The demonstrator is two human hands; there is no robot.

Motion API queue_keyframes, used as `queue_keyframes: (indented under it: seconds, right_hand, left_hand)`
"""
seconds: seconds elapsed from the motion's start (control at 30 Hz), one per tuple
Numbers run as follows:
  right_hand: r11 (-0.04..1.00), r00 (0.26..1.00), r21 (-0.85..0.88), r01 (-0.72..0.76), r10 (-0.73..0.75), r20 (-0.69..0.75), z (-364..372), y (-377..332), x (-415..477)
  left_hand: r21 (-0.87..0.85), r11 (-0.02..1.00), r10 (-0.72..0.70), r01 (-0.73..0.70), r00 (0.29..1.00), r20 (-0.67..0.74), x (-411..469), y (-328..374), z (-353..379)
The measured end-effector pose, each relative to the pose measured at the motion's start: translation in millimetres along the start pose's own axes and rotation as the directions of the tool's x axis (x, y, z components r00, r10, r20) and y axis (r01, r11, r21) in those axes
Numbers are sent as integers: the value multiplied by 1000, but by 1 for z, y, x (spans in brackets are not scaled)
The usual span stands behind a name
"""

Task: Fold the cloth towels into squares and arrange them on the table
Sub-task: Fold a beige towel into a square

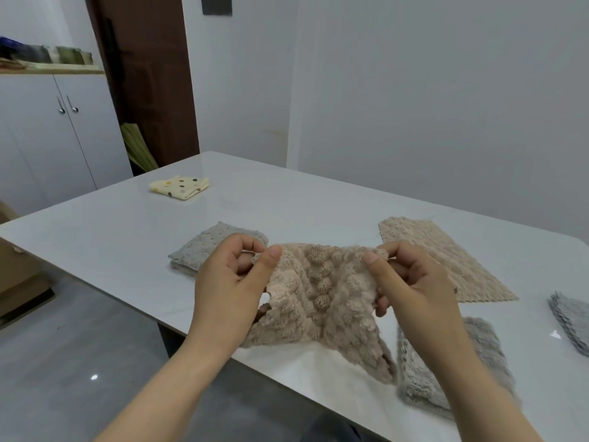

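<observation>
A knobbly beige towel [322,298] is held up over the near edge of the counter [318,193], stretched between both hands. Its top edge is pinched between thumb and curled fingers by the left hand [229,282] at one end and by the right hand [411,282] at the other. The rest of the cloth hangs down in bunched folds; whether its lower end touches the counter cannot be told.

A folded grey towel [207,250] is laid just behind the left hand, near the near edge. A flat beige towel [446,260] is spread out behind the right hand, toward the middle of the counter. A second grey towel [414,387] is laid at the near edge and is partly covered by the right forearm. A third grey towel [570,323] is cut off by the right side of the view. A yellow dotted towel [180,186], folded small, is set well apart from the others, near the far left corner.

Beyond the counter's left edge a white cabinet [47,132] and a dark brown door [143,74] are seen.
</observation>
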State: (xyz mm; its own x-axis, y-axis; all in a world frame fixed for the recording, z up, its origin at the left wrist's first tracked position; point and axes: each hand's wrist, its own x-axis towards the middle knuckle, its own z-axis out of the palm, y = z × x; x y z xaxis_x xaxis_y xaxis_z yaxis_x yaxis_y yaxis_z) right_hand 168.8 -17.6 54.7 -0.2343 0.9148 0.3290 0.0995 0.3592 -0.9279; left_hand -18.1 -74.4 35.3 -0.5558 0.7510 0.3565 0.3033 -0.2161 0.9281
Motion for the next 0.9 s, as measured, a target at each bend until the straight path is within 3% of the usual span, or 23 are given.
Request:
queue_keyframes:
  seconds: [0.27,0.4,0.53,0.67,0.8,0.9]
  right_hand:
    - [996,989,73,-51,40,140,15,-1,-6]
    - [999,978,26,-23,17,209,17,1,-9]
    - [1000,973,18,0,-4,231,15,3,-9]
    - [998,958,59,-22,4,285,14,3,-8]
    - [985,873,93,-146,84,479,5,3,-7]
    - [989,815,34,-142,97,571,2,2,-4]
  left_hand:
    - [-34,999,11,-8,996,89,-8,8,11]
    - [-115,989,-72,91,985,157,-9,7,15]
    - [-262,927,-179,267,932,316,-14,9,11]
    - [-286,923,-140,257,917,373,-20,7,6]
    - [-291,925,-141,244,932,333,-22,4,-1]
    - [-248,941,-149,231,940,307,-19,1,-4]
